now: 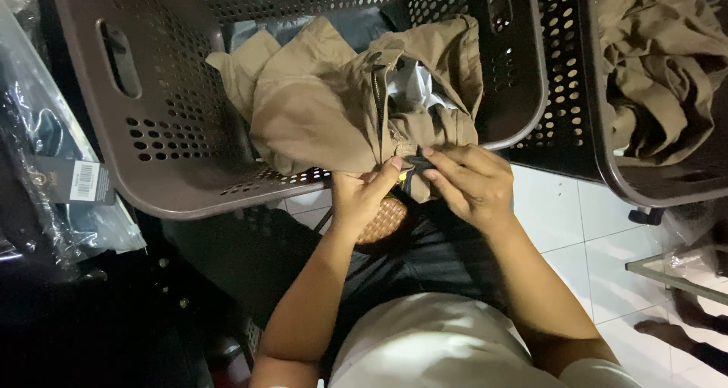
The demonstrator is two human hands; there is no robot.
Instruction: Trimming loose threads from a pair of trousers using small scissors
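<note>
Large dark-brown perforated plastic laundry basket (152,130) holds crumpled khaki cloth garment (334,107), draped over near rim. Second basket (599,130) at right, more khaki cloth (660,54) inside. Left hand (364,194) and right hand (470,183), grip of each pinched on small dark zipper tab (409,172) at garment's edge. Risk: hard tug could snag zipper in fabric.
</note>
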